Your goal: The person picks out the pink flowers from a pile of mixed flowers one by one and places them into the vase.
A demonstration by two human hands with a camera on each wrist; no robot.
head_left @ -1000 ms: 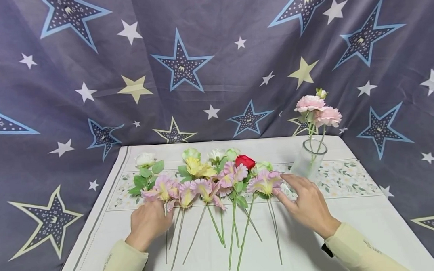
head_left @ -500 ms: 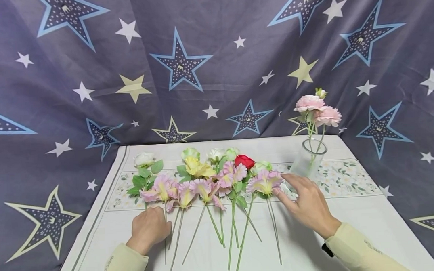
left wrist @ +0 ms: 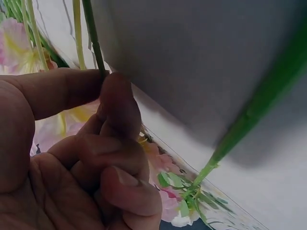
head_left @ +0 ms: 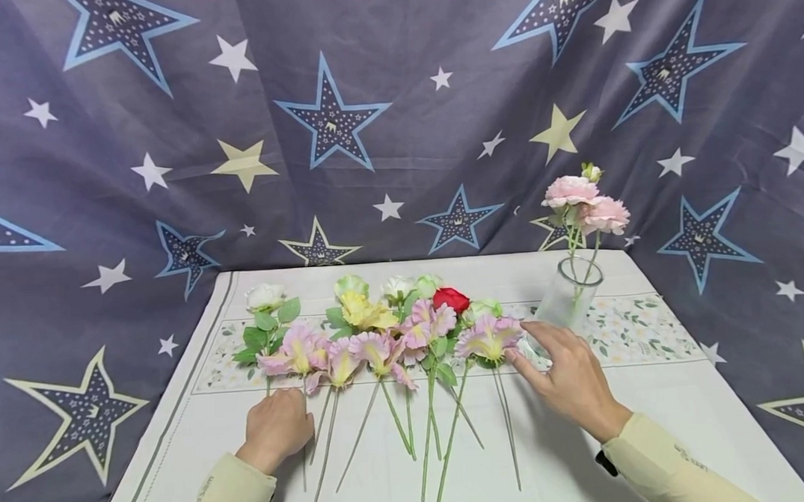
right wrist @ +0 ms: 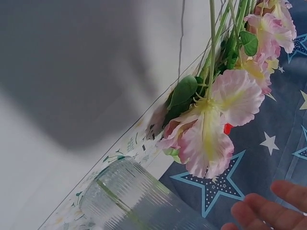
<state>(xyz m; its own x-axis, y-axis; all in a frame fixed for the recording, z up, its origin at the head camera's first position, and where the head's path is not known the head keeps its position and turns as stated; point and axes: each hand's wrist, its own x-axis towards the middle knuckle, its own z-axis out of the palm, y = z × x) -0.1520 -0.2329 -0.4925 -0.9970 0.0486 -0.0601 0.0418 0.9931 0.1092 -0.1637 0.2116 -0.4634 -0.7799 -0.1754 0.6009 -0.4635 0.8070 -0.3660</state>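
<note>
Several long-stemmed flowers lie in a row across the table. My left hand [head_left: 277, 427] is below the leftmost pink-and-yellow flower [head_left: 298, 350]; in the left wrist view its thumb and forefinger pinch a thin green flower stem [left wrist: 94, 40], the other fingers curled. A white rose [head_left: 265, 297] with green leaves lies just beyond it. My right hand [head_left: 569, 375] is open, its fingertips right at the edge of the rightmost pink-and-yellow flower [head_left: 490, 338], and it holds nothing. In the right wrist view that flower [right wrist: 216, 139] hangs beside the spread fingers.
A clear ribbed glass vase [head_left: 566, 304] with pink flowers [head_left: 571, 191] stands beyond the right hand. Yellow, green and red blooms, such as a red rose [head_left: 451, 300], lie in the middle. A starry curtain [head_left: 383, 132] hangs behind the white table [head_left: 586, 453].
My left hand has drawn back towards the front, away from the pink-and-yellow bloom and lower along the stems. The right hand has stayed where it was.
</note>
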